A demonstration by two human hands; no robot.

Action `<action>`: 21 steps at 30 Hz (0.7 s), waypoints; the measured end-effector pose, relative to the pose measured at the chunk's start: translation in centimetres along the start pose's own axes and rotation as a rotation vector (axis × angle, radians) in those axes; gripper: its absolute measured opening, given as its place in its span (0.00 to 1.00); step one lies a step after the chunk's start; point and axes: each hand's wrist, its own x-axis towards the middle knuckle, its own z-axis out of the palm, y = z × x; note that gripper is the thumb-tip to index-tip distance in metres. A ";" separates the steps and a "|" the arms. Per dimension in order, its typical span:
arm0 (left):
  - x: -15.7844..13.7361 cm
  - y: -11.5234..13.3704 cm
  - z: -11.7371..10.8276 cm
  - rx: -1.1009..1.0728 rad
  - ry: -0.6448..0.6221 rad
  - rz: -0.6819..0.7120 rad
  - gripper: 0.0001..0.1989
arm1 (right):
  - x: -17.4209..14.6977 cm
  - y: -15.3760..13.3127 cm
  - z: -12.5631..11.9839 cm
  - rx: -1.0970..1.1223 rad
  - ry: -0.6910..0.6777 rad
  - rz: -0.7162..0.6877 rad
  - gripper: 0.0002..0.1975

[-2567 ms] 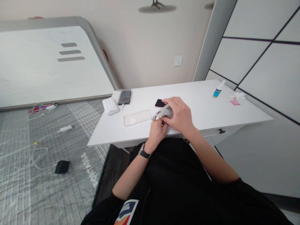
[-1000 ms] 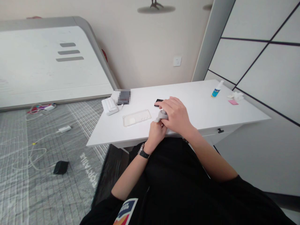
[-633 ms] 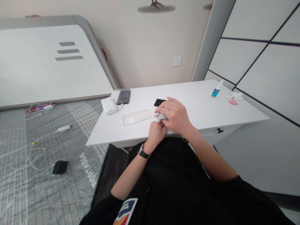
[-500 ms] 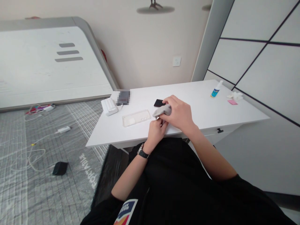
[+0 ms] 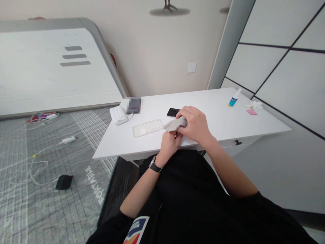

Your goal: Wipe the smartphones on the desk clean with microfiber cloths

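Observation:
My right hand (image 5: 196, 122) is closed on a bunched grey cloth (image 5: 174, 125), whose loose end hangs out to the left over my other hand. Just below the cloth, near the desk's front edge, my left hand (image 5: 169, 142) is closed; a small dark bit shows by its fingers, but what it holds is mostly hidden. Beyond the hands lies a black phone (image 5: 173, 112), partly covered by my right fingers. To the left of the cloth, a clear phone case (image 5: 147, 128) lies flat on the white desk (image 5: 213, 101).
A white power strip (image 5: 118, 115) and a blurred-out dark item (image 5: 134, 105) sit at the desk's left end. On the right are a spray bottle (image 5: 234, 98), a pink slip (image 5: 251, 112) and crumpled white tissue (image 5: 257, 105). Cables and a black box (image 5: 64, 182) lie on the floor.
In my right hand the cloth has shifted slightly down and left, and more of it now spreads over my left fingers. My left hand stays nearly where it was.

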 end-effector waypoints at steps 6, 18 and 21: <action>-0.1 0.2 -0.1 -0.002 -0.009 0.004 0.13 | 0.0 -0.1 0.1 -0.003 -0.016 -0.152 0.09; 0.0 0.3 -0.4 -0.023 -0.026 0.002 0.16 | -0.2 -0.5 0.1 -0.041 0.017 -0.051 0.13; 0.1 0.3 -0.4 -0.024 -0.013 0.005 0.14 | -0.2 -0.3 0.0 -0.051 0.041 0.117 0.12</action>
